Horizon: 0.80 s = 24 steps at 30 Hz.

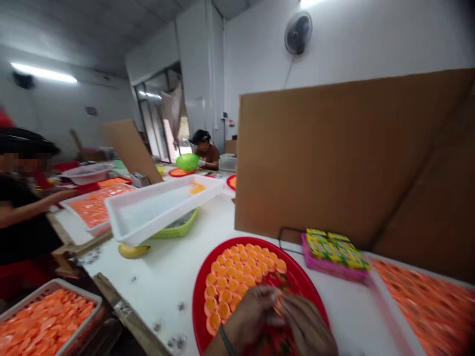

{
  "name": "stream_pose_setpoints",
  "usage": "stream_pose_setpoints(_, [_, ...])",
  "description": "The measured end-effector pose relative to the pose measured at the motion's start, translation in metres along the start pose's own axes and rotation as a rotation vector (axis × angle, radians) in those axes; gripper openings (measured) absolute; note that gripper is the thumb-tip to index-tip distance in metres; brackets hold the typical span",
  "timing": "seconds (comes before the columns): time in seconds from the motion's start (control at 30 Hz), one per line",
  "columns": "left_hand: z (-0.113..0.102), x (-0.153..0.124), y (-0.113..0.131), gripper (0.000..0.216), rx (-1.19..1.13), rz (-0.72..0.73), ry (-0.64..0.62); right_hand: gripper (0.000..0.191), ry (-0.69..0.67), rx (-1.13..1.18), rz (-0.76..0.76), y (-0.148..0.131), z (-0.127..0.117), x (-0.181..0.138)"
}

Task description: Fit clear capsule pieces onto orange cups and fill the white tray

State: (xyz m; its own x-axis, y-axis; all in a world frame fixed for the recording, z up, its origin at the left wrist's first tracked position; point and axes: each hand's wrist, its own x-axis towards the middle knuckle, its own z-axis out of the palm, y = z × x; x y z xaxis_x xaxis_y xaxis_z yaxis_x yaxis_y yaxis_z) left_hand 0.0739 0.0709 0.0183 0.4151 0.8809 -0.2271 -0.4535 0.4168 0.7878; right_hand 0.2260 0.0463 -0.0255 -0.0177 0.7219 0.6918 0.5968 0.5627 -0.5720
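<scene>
A round red tray (pixel 202 296) lies on the white table in front of me, with several small orange round pieces (pixel 237 274) packed in rows on its far half. Both my hands meet over the near half of the tray. My left hand (pixel 252 314) has its fingers curled and pinched together at the edge of the orange rows. My right hand (pixel 308 324) is beside it, fingers closed toward the same spot. A small orange piece (pixel 278 307) shows between the fingertips; which hand grips it I cannot make out.
A pink tray of yellow-green packets (pixel 334 252) sits right of the red tray, with a tall cardboard sheet (pixel 334 158) behind it. More orange pieces (pixel 430 306) lie at far right. A white tub (pixel 159 207) on a green basket, a banana (pixel 132 250) and a crate (pixel 48 316) lie left. Two other people work nearby.
</scene>
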Motion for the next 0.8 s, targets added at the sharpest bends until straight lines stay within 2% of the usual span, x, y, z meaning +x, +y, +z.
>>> stream_pose_setpoints(0.07, [0.004,-0.005,0.002,0.032,0.026,0.022,0.058,0.041,-0.006,-0.057,-0.039,-0.016,-0.007,0.003])
stream_pose_setpoints(0.13, [0.005,-0.005,0.004,0.030,0.050,0.021,0.062,0.027,0.006,-0.125,-0.071,-0.027,-0.010,0.009])
stream_pose_setpoints(0.27, [0.001,-0.002,0.004,0.029,0.090,-0.024,0.039,0.015,-0.010,-0.215,-0.053,-0.031,-0.013,0.014])
stream_pose_setpoints(0.33, [-0.003,0.001,0.003,0.030,0.113,-0.011,0.078,0.012,-0.029,-0.253,-0.015,-0.032,-0.015,0.011])
stream_pose_setpoints(0.47, [-0.009,0.006,0.001,0.032,0.131,0.029,0.209,0.015,-0.170,-0.368,0.079,-0.035,-0.019,0.001])
stream_pose_setpoints(0.53, [-0.010,0.008,0.001,0.031,0.126,0.014,0.230,0.016,-0.283,-0.390,0.086,-0.036,-0.025,-0.005])
stream_pose_setpoints(0.6, [-0.009,0.007,0.002,0.028,0.118,-0.020,0.214,0.018,-0.327,-0.409,0.107,-0.034,-0.037,-0.009])
stream_pose_setpoints(0.67, [-0.007,0.004,0.002,0.025,0.098,-0.066,0.167,0.026,-0.288,-0.495,0.207,-0.029,-0.055,-0.012])
stream_pose_setpoints(0.73, [-0.005,0.001,0.002,0.022,0.053,-0.115,0.098,0.037,-0.278,-0.657,0.369,-0.020,-0.076,-0.013])
stream_pose_setpoints(0.8, [-0.001,-0.002,0.003,0.018,0.002,-0.143,0.034,0.039,-0.386,-0.821,0.501,-0.011,-0.092,-0.015])
